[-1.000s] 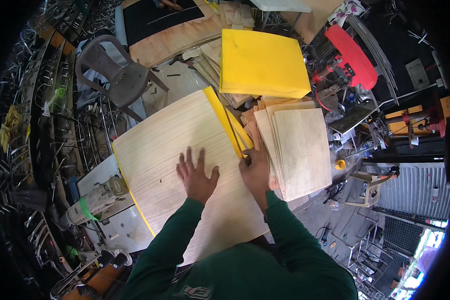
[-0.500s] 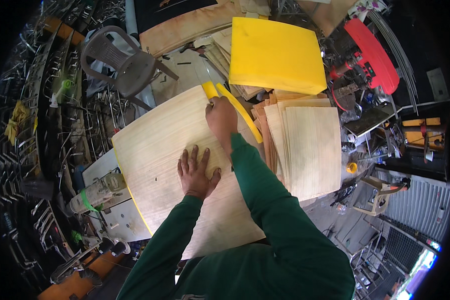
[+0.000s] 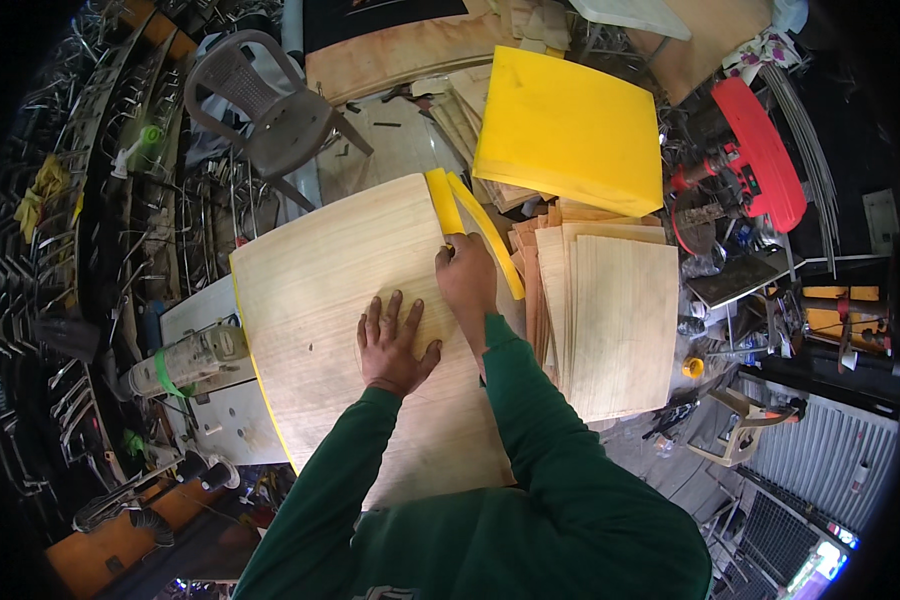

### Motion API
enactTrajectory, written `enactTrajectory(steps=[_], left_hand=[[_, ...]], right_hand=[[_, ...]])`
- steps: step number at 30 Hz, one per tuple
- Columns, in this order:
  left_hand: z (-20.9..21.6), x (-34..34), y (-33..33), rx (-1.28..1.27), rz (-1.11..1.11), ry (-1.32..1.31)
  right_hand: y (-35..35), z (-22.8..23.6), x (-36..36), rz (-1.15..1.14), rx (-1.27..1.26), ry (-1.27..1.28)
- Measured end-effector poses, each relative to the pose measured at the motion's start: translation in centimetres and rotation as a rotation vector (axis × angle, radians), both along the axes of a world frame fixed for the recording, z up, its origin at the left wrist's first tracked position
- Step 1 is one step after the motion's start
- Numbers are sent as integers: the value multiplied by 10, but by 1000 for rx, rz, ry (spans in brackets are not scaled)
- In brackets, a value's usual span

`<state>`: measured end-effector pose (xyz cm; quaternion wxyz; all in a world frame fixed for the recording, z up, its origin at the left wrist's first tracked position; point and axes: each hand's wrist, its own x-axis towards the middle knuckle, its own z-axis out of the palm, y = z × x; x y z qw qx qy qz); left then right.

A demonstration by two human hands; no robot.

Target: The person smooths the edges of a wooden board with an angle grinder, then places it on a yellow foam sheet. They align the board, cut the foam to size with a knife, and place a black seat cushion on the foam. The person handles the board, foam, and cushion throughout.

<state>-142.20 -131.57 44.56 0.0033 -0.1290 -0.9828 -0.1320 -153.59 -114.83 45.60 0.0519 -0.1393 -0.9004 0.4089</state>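
Note:
A pale wooden panel (image 3: pixel 320 270) lies in front of me on yellow sheet material, with a thin yellow line along its left edge. My left hand (image 3: pixel 394 348) rests flat on the panel, fingers spread. My right hand (image 3: pixel 466 275) is closed at the panel's right edge; what it grips is hidden by the fingers. Just beyond it, a yellow border (image 3: pixel 444 203) sticks out from under the panel. Beside that, a narrow curved yellow strip (image 3: pixel 492 243) runs apart from the border at its middle and close to my right hand.
A stack of thin wooden panels (image 3: pixel 625 320) stands to the right. Behind it lies a thick yellow slab (image 3: pixel 570 130). A grey plastic chair (image 3: pixel 285 135) is at the far left, a red machine (image 3: pixel 765 160) at the far right. A dusty cylinder (image 3: pixel 190 362) with a green band lies left.
My right hand has slid toward me along the panel's right edge, showing more of the yellow border behind it. The left hand stays flat on the panel. The whole view has shifted slightly.

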Motion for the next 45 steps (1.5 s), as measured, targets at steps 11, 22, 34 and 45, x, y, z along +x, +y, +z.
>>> enactTrajectory(steps=[11, 22, 34, 45], left_hand=[[3, 1, 2, -23, 1, 5], [1, 1, -2, 3, -3, -21], [-2, 3, -5, 54, -16, 49], [-1, 3, -3, 54, -3, 49]], right_hand=[[-7, -19, -74, 89, 158, 31], [-2, -18, -26, 75, 173, -67], [-1, -13, 24, 75, 246, -13], [8, -10, 50, 192, 293, 31]])
